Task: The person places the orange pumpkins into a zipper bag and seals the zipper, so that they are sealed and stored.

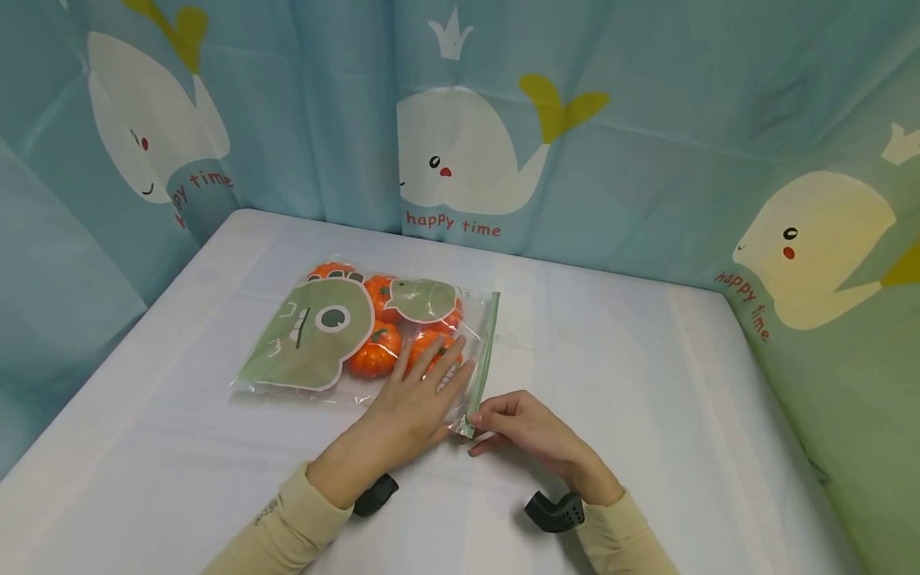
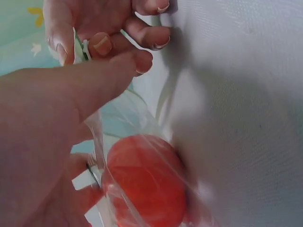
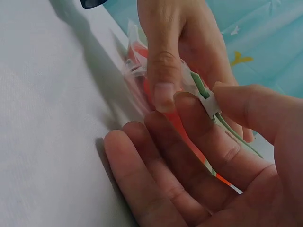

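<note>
A clear zip bag [image 1: 283,351] with green cartoon prints lies on the table, with several small orange pumpkins [image 1: 374,350] inside. My left hand [image 1: 406,411] spreads its fingers over the bag's near right part, with the thumb at the near edge, so the plastic sits between thumb and fingers. My right hand [image 1: 528,427] is at the bag's near right corner. Its thumb and index finger pinch the white slider [image 3: 211,105] on the green zip strip [image 1: 490,335], while the other fingers stick out loosely. In the left wrist view, one pumpkin [image 2: 147,179] shows through the plastic.
A white cloth covers the table [image 1: 611,383]. Behind it and along the sides hangs a blue-green curtain [image 1: 647,160] printed with whales. A black wrist mount [image 1: 556,512] sits under the right wrist, and another [image 1: 376,495] under the left.
</note>
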Demonstrator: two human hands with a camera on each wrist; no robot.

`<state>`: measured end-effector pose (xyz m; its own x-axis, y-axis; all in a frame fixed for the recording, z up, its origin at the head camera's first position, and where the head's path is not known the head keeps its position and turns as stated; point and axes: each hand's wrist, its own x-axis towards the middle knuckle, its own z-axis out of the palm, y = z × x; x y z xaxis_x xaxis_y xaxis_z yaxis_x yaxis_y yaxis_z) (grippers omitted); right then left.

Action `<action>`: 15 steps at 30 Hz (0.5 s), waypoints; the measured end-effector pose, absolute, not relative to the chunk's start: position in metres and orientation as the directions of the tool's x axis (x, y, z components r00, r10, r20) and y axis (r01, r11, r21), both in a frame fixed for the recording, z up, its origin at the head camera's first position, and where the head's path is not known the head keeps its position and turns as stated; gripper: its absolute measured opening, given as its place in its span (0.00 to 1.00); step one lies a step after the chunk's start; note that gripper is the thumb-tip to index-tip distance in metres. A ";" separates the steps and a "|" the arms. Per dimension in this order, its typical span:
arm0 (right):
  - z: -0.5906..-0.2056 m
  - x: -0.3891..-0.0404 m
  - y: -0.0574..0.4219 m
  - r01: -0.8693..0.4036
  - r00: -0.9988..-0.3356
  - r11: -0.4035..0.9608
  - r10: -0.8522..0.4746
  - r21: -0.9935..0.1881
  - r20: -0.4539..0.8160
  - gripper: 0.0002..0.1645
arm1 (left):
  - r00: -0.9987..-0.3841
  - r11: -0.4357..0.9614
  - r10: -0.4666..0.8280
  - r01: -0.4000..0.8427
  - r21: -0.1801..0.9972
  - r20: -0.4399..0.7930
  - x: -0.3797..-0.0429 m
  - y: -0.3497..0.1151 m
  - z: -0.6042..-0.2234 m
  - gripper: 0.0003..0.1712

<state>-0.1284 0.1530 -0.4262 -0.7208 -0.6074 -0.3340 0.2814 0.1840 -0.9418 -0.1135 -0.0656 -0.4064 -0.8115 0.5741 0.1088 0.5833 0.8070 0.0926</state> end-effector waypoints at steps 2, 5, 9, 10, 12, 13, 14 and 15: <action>-0.426 -0.128 0.152 0.283 -0.720 0.179 -0.610 -0.942 -0.332 0.16 | -0.817 0.818 0.569 0.574 0.036 0.095 -0.112 -0.064 -0.407 0.46; -0.427 -0.127 0.151 0.287 -0.718 0.169 -0.613 -0.943 -0.329 0.18 | -0.823 0.827 0.561 0.562 -0.020 0.089 -0.110 -0.062 -0.408 0.43; -0.427 -0.127 0.151 0.290 -0.719 0.165 -0.612 -0.943 -0.328 0.20 | -0.825 0.831 0.556 0.553 -0.055 0.101 -0.108 -0.060 -0.409 0.41; -0.427 -0.128 0.151 0.289 -0.721 0.162 -0.612 -0.943 -0.326 0.20 | -0.824 0.831 0.557 0.553 -0.064 0.106 -0.107 -0.060 -0.409 0.41; -0.427 -0.128 0.151 0.287 -0.725 0.162 -0.607 -0.944 -0.325 0.19 | -0.819 0.828 0.561 0.556 -0.070 0.123 -0.107 -0.060 -0.409 0.41; -0.427 -0.128 0.151 0.285 -0.729 0.162 -0.603 -0.945 -0.324 0.18 | -0.817 0.826 0.563 0.559 -0.071 0.126 -0.107 -0.060 -0.410 0.41; -0.427 -0.129 0.151 0.284 -0.733 0.163 -0.599 -0.945 -0.324 0.17 | -0.815 0.825 0.565 0.560 -0.075 0.130 -0.107 -0.060 -0.410 0.41; -0.426 -0.129 0.151 0.285 -0.737 0.166 -0.592 -0.944 -0.327 0.17 | -0.814 0.824 0.566 0.562 -0.070 0.132 -0.107 -0.060 -0.410 0.40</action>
